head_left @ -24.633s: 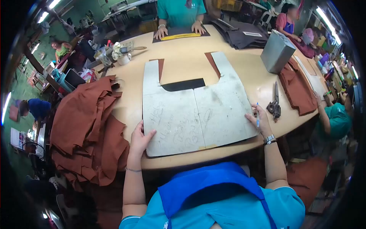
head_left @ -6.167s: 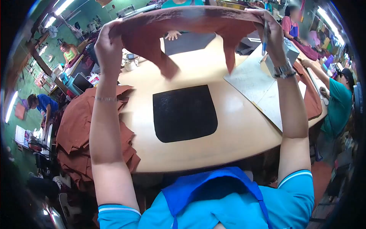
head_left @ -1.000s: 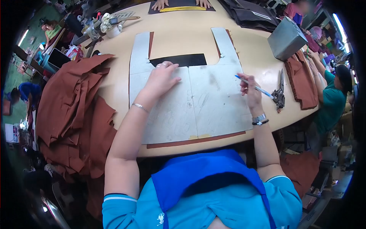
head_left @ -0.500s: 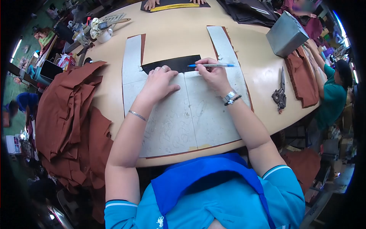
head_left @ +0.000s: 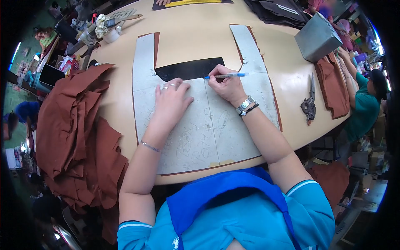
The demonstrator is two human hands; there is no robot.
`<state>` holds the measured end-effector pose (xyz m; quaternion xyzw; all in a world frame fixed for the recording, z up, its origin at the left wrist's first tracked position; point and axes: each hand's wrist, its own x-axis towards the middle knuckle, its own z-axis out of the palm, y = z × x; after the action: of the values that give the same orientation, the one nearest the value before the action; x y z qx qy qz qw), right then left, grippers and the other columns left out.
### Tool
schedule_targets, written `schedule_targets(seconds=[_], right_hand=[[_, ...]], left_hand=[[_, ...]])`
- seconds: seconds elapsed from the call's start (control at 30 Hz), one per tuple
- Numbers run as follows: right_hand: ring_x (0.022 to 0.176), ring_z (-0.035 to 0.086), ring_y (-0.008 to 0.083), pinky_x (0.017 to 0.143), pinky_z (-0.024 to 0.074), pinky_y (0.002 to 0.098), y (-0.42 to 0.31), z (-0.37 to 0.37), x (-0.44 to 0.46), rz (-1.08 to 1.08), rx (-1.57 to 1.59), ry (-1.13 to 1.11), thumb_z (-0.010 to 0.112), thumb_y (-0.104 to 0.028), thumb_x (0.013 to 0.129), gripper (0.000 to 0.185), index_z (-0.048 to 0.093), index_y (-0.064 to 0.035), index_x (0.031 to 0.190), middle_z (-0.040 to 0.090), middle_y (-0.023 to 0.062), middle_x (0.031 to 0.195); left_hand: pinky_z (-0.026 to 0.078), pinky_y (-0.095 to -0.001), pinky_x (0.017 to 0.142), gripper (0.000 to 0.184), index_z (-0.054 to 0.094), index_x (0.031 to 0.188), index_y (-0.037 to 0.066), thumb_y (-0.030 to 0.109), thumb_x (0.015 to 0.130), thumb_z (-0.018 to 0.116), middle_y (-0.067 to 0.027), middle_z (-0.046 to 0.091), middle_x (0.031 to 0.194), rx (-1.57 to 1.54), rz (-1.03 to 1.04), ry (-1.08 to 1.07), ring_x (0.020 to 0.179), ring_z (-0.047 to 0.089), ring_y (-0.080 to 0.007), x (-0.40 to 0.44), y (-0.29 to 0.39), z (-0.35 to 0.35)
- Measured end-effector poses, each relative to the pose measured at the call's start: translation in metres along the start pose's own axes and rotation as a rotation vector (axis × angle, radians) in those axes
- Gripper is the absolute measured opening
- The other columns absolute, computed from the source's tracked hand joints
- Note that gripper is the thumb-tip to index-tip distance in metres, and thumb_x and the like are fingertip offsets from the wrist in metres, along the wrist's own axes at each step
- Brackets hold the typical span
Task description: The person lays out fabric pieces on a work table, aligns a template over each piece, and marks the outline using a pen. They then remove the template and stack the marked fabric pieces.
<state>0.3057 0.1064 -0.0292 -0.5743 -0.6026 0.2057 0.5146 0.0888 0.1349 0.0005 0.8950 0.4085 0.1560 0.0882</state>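
Observation:
A pale grey pattern template [head_left: 183, 137] with handwriting and drawn lines lies flat over brown fabric [head_left: 156, 45], which shows along its edges. Between the template's two upright arms, a black piece [head_left: 192, 69] sits against its inner edge. My left hand [head_left: 173, 102] rests on the template with fingers spread, fingertips near that edge. In my right hand [head_left: 229, 88] is a blue-capped clear pen [head_left: 231, 75], pinched between thumb and fingers. Its tip is at the template's inner edge, by the top of the centre line, beside the black piece.
Brown fabric [head_left: 75, 133] is heaped at the left. Scissors [head_left: 309, 106], a metal block [head_left: 318, 38] and folded brown fabric [head_left: 333, 89] lie to the right. A white cup [head_left: 111, 36] and a brush [head_left: 125, 19] stand far left. Another person's hand [head_left: 162, 2] is across the table.
My right hand has moved slightly left and down, bringing the pen tip to the template's edge. My left hand has shifted a little down, its fingers more spread. The whole view has shifted slightly.

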Motion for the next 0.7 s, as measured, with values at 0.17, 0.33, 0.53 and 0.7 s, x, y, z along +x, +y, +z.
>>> schedule_targets(seconds=[0.17,0.33,0.53,0.7], right_hand=[[0.06,0.058,0.0086,0.054,0.0468,0.0247,-0.001,-0.001,0.0,0.004,0.023,-0.013,0.065,-0.008,0.081,0.008,0.06,-0.0022,0.078,0.062,0.0034,0.066],[0.067,0.059,0.0057,0.06,0.0474,0.0225,0.004,-0.002,0.002,0.155,0.149,0.044,0.066,-0.012,0.086,0.009,0.064,-0.003,0.089,0.066,0.0013,0.077],[0.071,0.061,0.0047,0.063,0.0488,0.0193,-0.01,0.013,0.027,0.311,0.361,0.05,0.067,-0.017,0.09,0.018,0.067,-0.0016,0.1,0.071,0.005,0.087],[0.064,0.059,0.0059,0.059,0.0489,0.0223,-0.017,0.075,0.055,0.119,0.3,-0.064,0.066,-0.014,0.086,0.013,0.066,-0.0009,0.088,0.067,0.0027,0.073]], left_hand=[[0.036,-0.0468,0.103,0.036,0.065,0.115,0.012,0.029,0.084,0.072,-0.0101,0.058,0.121,-0.018,-0.083,0.02,0.119,0.052,-0.0282,-0.023,-0.008,-0.006],[0.036,-0.0487,0.104,0.046,0.063,0.118,0.011,0.036,0.081,0.073,-0.014,0.055,0.126,-0.049,-0.1,-0.034,0.122,0.05,-0.0304,-0.023,-0.013,-0.013],[0.029,-0.0635,0.107,0.073,0.05,0.133,0.013,0.057,0.078,0.07,-0.0228,0.038,0.146,0.073,-0.26,-0.051,0.139,0.033,-0.0365,-0.025,-0.02,-0.012],[0.028,-0.068,0.105,0.074,0.048,0.135,0.013,0.06,0.08,0.067,-0.0238,0.035,0.148,0.058,-0.278,-0.103,0.142,0.028,-0.0381,-0.024,-0.02,-0.015]])
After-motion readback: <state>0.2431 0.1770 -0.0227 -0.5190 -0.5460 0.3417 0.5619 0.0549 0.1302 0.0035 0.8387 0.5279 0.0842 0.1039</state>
